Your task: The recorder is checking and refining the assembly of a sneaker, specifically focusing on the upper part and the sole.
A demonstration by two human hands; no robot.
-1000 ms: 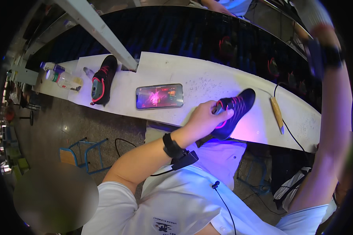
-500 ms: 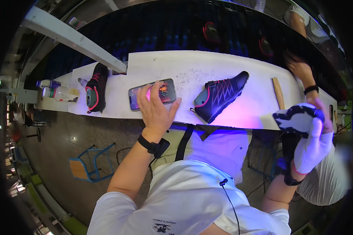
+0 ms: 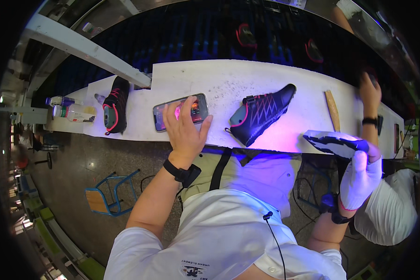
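Observation:
My bare left hand (image 3: 184,133) rests with spread fingers on a phone (image 3: 200,105) whose screen is lit. In my right hand (image 3: 359,182), wearing a white glove, is a dark and white shoe sole (image 3: 338,145), gripped at one end beyond the table's front edge. Between the two hands a black shoe (image 3: 266,112) with pink criss-cross lines lies on the table, toe pointing to the far right. Another black shoe (image 3: 115,105) with pink laces lies left of the phone.
A wooden-handled tool (image 3: 332,110) lies on the white table (image 3: 186,74) near a co-worker's hand (image 3: 370,95). Plastic bottles (image 3: 74,112) lie at the left end. A grey metal beam (image 3: 88,49) slants overhead. Beyond is a dark conveyor (image 3: 196,37) carrying shoe parts. A blue-framed stool (image 3: 109,196) stands below.
My right hand has brought the sole to the left, and it now lies flatter, seen more from its side. The co-worker's hand has shifted right. My left hand stays on the phone.

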